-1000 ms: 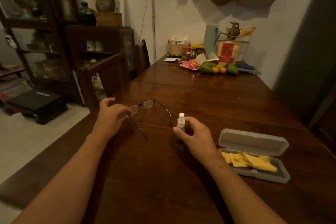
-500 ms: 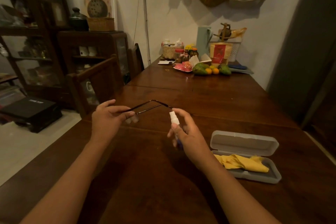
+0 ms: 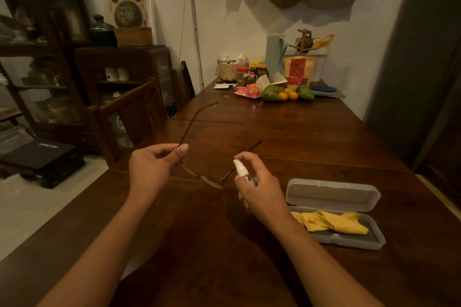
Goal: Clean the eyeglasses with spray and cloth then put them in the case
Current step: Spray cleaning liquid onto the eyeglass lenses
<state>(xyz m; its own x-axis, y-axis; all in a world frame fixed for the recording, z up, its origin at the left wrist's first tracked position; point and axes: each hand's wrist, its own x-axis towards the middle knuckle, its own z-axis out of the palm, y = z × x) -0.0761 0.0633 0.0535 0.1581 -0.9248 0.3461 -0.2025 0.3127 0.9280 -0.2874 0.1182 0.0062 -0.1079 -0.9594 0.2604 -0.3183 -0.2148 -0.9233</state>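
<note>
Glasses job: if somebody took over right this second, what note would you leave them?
Left hand pinches the glasses, held up over the table, arms unfolded.
Right hand grips the spray, forefinger on its top, nozzle toward the lenses.
Case lies open at right on the table, yellow cloth inside.
Done: glasses and spray in hand. No mist visible, so spraying is unconfirmed.
Left: spray, wipe with cloth, put glasses in case.

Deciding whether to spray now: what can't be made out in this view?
Head view only:
- eyeglasses lenses: edge-on, dim; wet or dry unclear.
- spray bottle body: covered by the right hand; fill level hidden.
- where the left hand grips the frame: hidden by its fingers.
- case floor: partly under the yellow cloth.
</note>
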